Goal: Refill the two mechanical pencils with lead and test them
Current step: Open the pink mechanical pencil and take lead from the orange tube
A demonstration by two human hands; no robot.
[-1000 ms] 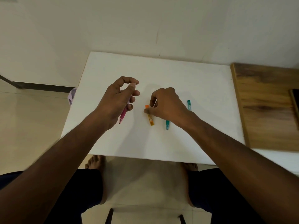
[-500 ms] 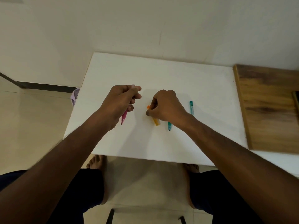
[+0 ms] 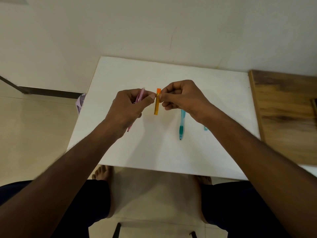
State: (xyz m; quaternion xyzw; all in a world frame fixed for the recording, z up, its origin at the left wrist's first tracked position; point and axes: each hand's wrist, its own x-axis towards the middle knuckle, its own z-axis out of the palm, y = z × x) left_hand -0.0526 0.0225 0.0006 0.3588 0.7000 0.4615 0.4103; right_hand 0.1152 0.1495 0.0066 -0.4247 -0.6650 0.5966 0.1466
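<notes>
My left hand [image 3: 127, 109] grips a pink mechanical pencil [image 3: 141, 95] in its curled fingers, and its thumb tip touches the orange lead case [image 3: 157, 104]. My right hand [image 3: 181, 98] pinches that case near its top and holds it upright above the white table [image 3: 171, 152]. A teal mechanical pencil [image 3: 181, 125] lies on the table under my right wrist, tip toward me. A small teal piece [image 3: 205, 128] shows beside my right forearm, mostly hidden.
A wooden board [image 3: 284, 117] lies on the table's right side. A pale purple object [image 3: 80, 103] sits on the floor by the table's left edge. My knees and bare feet are below the near edge.
My right hand has lifted the orange lead case off the table and stood it upright. My left hand with the pink pencil moved right to meet it.
</notes>
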